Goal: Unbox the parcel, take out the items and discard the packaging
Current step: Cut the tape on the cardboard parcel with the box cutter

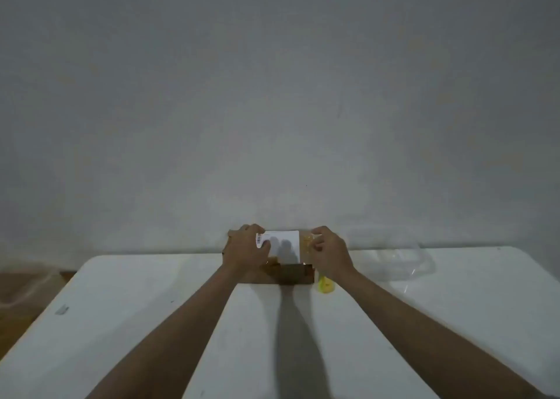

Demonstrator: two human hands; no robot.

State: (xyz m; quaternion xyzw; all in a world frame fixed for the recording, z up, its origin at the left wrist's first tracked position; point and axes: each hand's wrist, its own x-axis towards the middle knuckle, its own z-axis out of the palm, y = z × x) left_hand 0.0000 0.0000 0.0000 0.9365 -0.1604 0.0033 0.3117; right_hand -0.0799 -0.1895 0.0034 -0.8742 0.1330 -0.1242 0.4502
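A brown cardboard parcel (295,274) with a white shipping label (285,245) on top sits at the far edge of the white table (151,307), against the wall. My left hand (247,248) rests on the parcel's left top, fingers curled over its far edge and thumb on the label. My right hand (328,254) is at the parcel's right end and pinches a strip of yellowish clear tape (306,241) there. A small yellow object (325,285) lies on the table under my right wrist, partly hidden.
Crumpled clear plastic packaging (400,260) lies on the table to the right of the parcel. A small grey scrap (62,310) sits near the table's left edge. Brown floor (24,292) shows beyond the left edge.
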